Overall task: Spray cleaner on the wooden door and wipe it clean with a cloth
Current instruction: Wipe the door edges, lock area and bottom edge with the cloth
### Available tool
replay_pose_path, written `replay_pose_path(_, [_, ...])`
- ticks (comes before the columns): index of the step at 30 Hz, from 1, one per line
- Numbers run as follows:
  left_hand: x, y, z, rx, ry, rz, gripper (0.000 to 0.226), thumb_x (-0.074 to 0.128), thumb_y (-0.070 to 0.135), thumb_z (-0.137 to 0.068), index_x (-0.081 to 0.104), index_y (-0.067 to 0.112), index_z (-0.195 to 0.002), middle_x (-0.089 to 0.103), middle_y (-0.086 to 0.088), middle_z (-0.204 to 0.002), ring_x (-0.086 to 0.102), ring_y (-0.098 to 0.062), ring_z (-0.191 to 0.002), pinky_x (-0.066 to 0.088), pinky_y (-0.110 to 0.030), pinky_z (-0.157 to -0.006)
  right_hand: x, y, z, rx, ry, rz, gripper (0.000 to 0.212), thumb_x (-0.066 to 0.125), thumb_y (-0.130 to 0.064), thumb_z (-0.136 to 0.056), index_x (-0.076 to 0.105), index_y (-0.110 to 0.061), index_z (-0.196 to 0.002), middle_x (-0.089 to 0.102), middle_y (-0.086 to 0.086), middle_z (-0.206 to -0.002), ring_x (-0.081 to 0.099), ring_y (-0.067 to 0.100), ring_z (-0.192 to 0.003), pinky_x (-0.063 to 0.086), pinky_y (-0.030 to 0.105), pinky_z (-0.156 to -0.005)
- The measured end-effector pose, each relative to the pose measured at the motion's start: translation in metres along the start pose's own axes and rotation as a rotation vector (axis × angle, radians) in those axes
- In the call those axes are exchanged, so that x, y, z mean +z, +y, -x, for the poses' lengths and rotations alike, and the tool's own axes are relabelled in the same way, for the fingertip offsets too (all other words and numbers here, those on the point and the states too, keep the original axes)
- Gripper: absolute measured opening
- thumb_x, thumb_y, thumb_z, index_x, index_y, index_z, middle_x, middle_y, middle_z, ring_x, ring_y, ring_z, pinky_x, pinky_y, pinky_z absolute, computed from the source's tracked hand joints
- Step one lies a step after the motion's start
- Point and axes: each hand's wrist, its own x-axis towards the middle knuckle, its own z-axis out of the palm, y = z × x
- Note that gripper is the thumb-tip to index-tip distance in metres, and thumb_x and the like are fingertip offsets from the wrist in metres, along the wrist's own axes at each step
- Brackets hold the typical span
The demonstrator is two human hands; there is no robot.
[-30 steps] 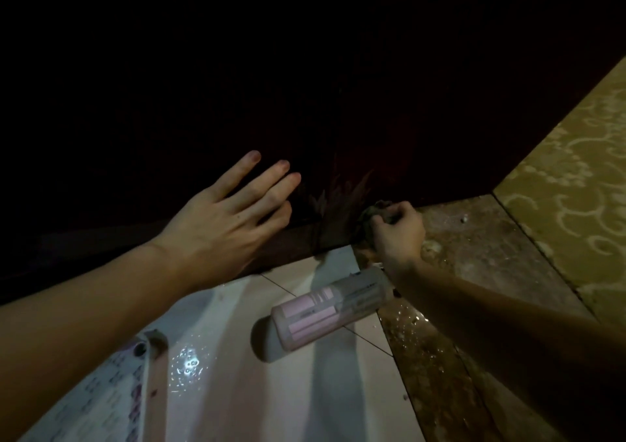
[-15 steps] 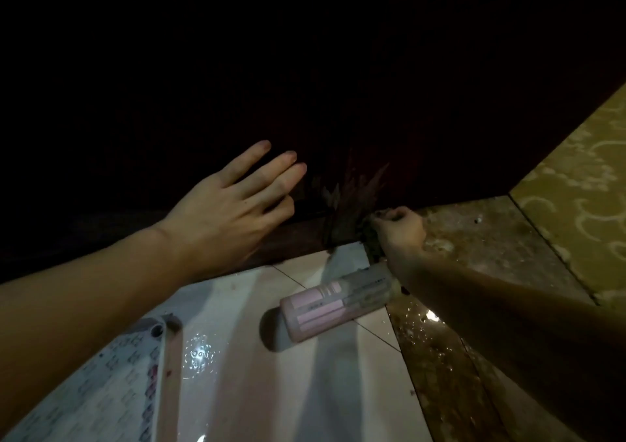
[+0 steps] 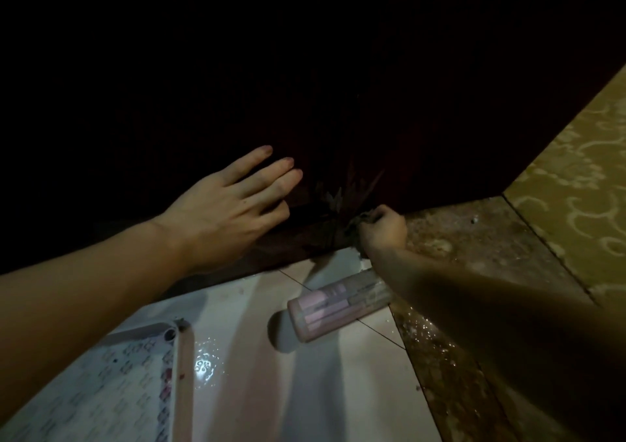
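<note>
Both hands low at the dark reddish wooden door (image 3: pixel 389 157), well apart. Left hand (image 3: pixel 223 211) flat, fingers straight, bracing against the bottom panel. Right hand (image 3: pixel 384 228) fisted around a small dark crumpled cloth (image 3: pixel 359 223), pressed at the door's bottom edge where splintered, worn wood shows. Pink cylindrical cleaner bottle (image 3: pixel 335 308) lies on its side on the white tile floor (image 3: pixel 338 391), just beside my right forearm. Lighting is poor, so I can't really tell how wet the wood is. To wipe well I'd use short strokes along the grain, light over splinters so the cloth doesn't snag.
</note>
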Motion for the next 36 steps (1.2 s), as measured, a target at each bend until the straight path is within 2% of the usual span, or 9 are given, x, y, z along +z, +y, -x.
replay_pose_path(3, [-0.003,-0.006,0.005,-0.004,-0.009,0.022,0.051,0.074,0.015,-0.066,0.065,-0.001,-0.113,0.041,-0.031,-0.141,0.033,-0.042,-0.137,0.012,-0.057,-0.116,0.009,0.001,0.0,0.092,-0.033,0.014,0.016,0.057,-0.009,-0.088,0.055,-0.022,-0.08,0.057,0.013,-0.116,0.054,0.025,-0.088,0.038,0.018,-0.057])
replay_pose_path(5, [-0.006,-0.009,0.007,-0.002,-0.019,0.018,0.052,0.075,0.017,-0.065,0.065,0.0,-0.113,0.041,-0.03,-0.142,0.033,-0.041,-0.137,0.012,-0.057,-0.116,0.008,-0.003,0.003,0.102,0.002,0.008,0.013,0.059,-0.011,-0.086,0.055,-0.021,-0.079,0.058,0.013,-0.115,0.054,0.024,-0.087,0.044,0.021,-0.062])
replay_pose_path(8, [-0.007,-0.012,0.007,0.011,-0.018,0.015,0.054,0.077,0.021,-0.064,0.066,0.0,-0.112,0.042,-0.029,-0.141,0.035,-0.041,-0.136,0.012,-0.056,-0.116,-0.002,-0.017,0.014,0.002,0.096,-0.053,0.021,0.066,-0.016,-0.081,0.049,-0.023,-0.07,0.058,0.013,-0.108,0.056,0.023,-0.081,0.053,0.036,-0.077])
replay_pose_path(15, [-0.003,-0.015,0.003,0.036,0.031,0.032,0.049,0.074,0.02,-0.063,0.068,0.0,-0.107,0.049,-0.031,-0.135,0.042,-0.044,-0.13,0.009,-0.054,-0.116,-0.059,-0.073,0.026,-0.363,0.251,-0.128,0.017,0.063,-0.023,-0.088,0.047,-0.021,-0.095,0.039,0.001,-0.11,0.045,0.013,-0.085,0.044,0.028,-0.077])
replay_pose_path(19, [-0.003,-0.015,0.003,0.035,0.046,0.053,0.047,0.073,0.018,-0.063,0.069,-0.001,-0.106,0.05,-0.031,-0.134,0.043,-0.044,-0.129,0.007,-0.053,-0.116,-0.054,-0.066,0.025,-0.381,0.225,-0.063,0.015,0.06,-0.02,-0.091,0.047,-0.019,-0.097,0.036,0.001,-0.111,0.045,0.014,-0.087,0.044,0.026,-0.079])
replay_pose_path(23, [-0.005,-0.015,0.005,0.028,0.016,0.058,0.049,0.073,0.02,-0.064,0.067,-0.001,-0.108,0.047,-0.031,-0.136,0.04,-0.043,-0.132,0.01,-0.054,-0.116,-0.028,-0.033,0.022,-0.29,0.124,0.03,0.011,0.061,-0.016,-0.092,0.052,-0.018,-0.099,0.034,-0.002,-0.114,0.044,0.011,-0.089,0.047,0.026,-0.086])
replay_pose_path(27, [-0.008,-0.012,0.006,0.018,0.01,0.049,0.045,0.066,0.018,-0.068,0.066,-0.001,-0.108,0.047,-0.031,-0.136,0.039,-0.044,-0.133,0.014,-0.057,-0.115,0.005,0.001,0.012,-0.075,0.061,0.07,0.008,0.059,-0.009,-0.089,0.055,-0.016,-0.092,0.045,0.009,-0.118,0.053,0.027,-0.097,0.051,0.041,-0.093])
replay_pose_path(32, [-0.01,-0.008,0.011,0.0,0.022,0.043,0.035,0.056,0.017,-0.075,0.067,0.0,-0.104,0.05,-0.03,-0.134,0.041,-0.044,-0.132,0.014,-0.057,-0.114,0.027,0.011,-0.008,0.248,-0.097,-0.128,0.007,0.053,-0.01,-0.093,0.055,-0.015,-0.088,0.053,0.009,-0.096,0.057,0.023,-0.08,0.047,0.028,-0.058])
replay_pose_path(36, [-0.01,-0.012,0.019,0.004,-0.02,0.013,0.038,0.067,0.018,-0.071,0.067,0.002,-0.106,0.048,-0.029,-0.137,0.037,-0.042,-0.135,0.015,-0.058,-0.115,0.036,0.018,-0.014,0.427,-0.049,-0.344,0.02,0.057,-0.008,-0.088,0.061,-0.008,-0.107,0.064,0.017,-0.106,0.064,0.031,-0.084,0.045,0.026,-0.053])
